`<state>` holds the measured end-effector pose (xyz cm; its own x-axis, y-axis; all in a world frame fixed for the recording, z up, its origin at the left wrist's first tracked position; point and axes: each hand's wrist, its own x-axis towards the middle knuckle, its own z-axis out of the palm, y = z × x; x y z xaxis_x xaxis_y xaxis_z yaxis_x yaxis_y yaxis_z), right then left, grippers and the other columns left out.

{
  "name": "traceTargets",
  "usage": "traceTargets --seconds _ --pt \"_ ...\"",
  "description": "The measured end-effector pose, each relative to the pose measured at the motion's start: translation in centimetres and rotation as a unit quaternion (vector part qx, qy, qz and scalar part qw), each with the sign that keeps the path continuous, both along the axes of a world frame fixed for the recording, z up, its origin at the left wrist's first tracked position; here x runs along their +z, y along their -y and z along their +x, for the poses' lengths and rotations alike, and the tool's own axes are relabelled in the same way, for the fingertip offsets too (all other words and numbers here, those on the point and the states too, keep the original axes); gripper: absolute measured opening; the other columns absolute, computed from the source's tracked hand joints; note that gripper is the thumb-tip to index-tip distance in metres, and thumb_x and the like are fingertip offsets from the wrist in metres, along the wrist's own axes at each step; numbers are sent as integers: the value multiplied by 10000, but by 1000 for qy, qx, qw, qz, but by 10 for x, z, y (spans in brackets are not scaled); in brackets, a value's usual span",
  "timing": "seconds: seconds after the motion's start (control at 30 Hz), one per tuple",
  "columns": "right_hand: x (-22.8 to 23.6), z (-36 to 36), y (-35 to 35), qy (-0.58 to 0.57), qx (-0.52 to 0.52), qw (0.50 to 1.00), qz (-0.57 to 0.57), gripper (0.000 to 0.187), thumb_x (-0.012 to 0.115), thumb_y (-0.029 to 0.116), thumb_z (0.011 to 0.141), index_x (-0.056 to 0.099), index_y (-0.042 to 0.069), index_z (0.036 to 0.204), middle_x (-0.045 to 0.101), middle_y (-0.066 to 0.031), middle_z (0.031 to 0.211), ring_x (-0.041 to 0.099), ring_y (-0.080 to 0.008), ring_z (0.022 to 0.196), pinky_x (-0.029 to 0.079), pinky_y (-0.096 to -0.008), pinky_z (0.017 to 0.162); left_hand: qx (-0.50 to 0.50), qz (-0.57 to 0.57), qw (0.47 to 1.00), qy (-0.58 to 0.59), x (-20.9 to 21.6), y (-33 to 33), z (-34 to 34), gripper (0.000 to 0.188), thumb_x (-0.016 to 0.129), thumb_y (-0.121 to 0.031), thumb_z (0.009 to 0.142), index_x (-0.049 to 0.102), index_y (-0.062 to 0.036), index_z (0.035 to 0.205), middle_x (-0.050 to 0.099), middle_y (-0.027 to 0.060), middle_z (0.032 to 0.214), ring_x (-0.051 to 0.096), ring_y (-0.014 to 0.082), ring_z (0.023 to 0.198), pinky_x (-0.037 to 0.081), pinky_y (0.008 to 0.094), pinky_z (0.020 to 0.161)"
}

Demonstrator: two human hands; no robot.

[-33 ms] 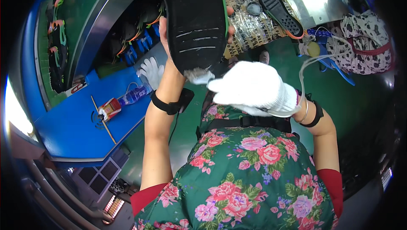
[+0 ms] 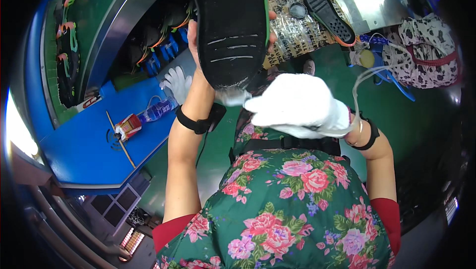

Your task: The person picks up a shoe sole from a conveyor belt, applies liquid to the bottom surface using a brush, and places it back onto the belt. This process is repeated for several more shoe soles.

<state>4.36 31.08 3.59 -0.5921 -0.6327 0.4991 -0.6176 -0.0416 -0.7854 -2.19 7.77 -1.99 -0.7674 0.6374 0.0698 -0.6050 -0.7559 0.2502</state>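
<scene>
Black sole (image 2: 230, 26) clasped in left hand (image 2: 195, 48); gloved right hand (image 2: 293, 103) curls round a brush (image 2: 231, 96) (blurred) at its edge

Black sole (image 2: 230, 31) in left grip (image 2: 193, 43)

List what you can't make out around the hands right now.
Black shoe sole, head view: far end cut off by the picture's upper edge.
Left hand, head view: palm hidden behind that sole.
Right hand, head view: exact finger grip hidden by its white glove.
Pale tool tip, head view: blurred, so its kind is unclear; the gloved hand covers any handle.
</scene>
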Motion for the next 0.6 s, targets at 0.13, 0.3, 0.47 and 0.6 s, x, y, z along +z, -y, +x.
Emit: traceTargets --seconds 0.13,0.3,0.47,0.6 --pt "3 -5 -3 6 -20 999 -32 340 861 142 865 819 154 1202 813 -59 1172 760 -252 929 608 -385 778 -13 -70 993 97 6 6 6 1290 557 -932 843 368 86 1613 490 314 1527 628 442 1180 585 529 976" --pt "7 -5 -2 -118 51 987 92 296 800 112 875 821 98 1170 819 -98 1180 772 -294 962 628 -390 806 -17 -218 972 86 -3 25 -1 1220 581 -841 894 299 56 1672 415 407 1588 643 502 1228 582 578 1009" --pt "4 -8 0 70 -49 994 -61 264 872 121 854 835 155 1113 824 -55 1131 763 -242 901 603 -365 769 -24 -230 969 84 -17 35 -3 1167 597 -798 913 281 3 1700 399 423 1598 640 521 1271 578 599 1041" --pt "9 -10 0 240 31 966 -89 132 871 47 853 857 87 978 841 -86 1051 795 -229 948 622 -358 847 -12 -157 980 121 -12 29 0 1131 571 -794 934 295 -7 1698 424 395 1592 646 505 1278 582 601 1048"
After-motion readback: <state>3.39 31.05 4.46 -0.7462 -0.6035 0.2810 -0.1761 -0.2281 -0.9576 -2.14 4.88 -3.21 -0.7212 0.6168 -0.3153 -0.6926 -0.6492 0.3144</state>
